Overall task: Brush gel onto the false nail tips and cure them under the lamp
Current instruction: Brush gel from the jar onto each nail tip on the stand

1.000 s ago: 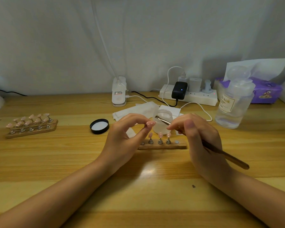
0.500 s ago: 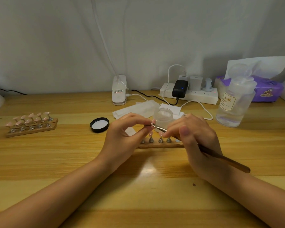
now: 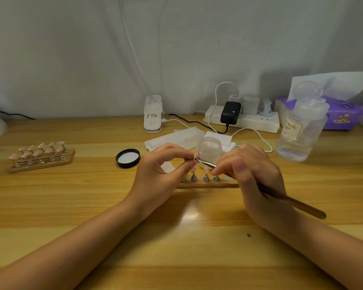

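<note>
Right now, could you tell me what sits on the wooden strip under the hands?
On the wooden strip, small metal stands hold pink nail tips; the left hand hides its left end.

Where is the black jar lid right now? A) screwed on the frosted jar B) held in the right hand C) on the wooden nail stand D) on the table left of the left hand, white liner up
D: the black lid lies flat on the table, white liner up, left of the left hand; the frosted jar behind the hands stands open.
</note>
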`<move>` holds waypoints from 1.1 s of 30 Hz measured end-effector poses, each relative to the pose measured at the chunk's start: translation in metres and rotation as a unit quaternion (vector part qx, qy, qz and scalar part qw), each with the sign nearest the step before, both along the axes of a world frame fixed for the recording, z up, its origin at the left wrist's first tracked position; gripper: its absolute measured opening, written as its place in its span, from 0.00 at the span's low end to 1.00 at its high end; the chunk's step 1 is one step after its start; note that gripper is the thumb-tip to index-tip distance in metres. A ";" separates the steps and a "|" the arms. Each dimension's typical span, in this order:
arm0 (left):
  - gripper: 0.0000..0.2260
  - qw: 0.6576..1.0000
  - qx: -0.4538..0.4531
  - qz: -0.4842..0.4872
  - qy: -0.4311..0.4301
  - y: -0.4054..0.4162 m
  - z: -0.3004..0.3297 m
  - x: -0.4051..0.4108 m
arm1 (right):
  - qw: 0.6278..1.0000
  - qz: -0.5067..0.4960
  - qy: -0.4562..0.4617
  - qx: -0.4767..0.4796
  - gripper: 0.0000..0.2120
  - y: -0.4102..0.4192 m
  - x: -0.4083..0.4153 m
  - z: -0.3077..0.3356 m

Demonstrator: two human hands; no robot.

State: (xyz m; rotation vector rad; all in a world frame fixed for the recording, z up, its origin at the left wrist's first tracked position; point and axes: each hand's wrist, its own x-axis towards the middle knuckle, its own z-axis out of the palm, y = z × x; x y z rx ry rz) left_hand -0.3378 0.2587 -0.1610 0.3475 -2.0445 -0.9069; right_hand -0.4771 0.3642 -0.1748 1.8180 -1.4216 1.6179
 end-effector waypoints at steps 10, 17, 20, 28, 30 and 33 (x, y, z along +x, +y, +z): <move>0.06 1.000 0.008 -0.003 -0.007 0.000 0.000 0.000 | 0.999 -0.004 -0.031 0.024 0.18 0.003 -0.001 0.002; 0.07 1.000 0.006 -0.004 -0.004 -0.001 -0.001 0.000 | 0.999 -0.020 0.016 0.021 0.22 0.001 -0.001 0.000; 0.06 1.000 0.010 0.002 -0.005 -0.001 -0.001 -0.001 | 0.998 -0.029 -0.040 0.044 0.18 0.001 -0.002 0.001; 0.09 1.000 0.005 -0.007 -0.006 0.001 0.001 0.001 | 0.999 -0.009 0.036 0.010 0.26 0.002 -0.001 0.000; 0.09 1.000 0.001 -0.008 -0.005 0.001 0.001 0.001 | 0.999 -0.019 0.039 0.017 0.24 0.002 -0.001 -0.001; 0.08 1.000 0.007 -0.005 -0.006 0.001 0.001 0.001 | 0.999 -0.027 0.000 0.031 0.19 0.001 -0.002 -0.001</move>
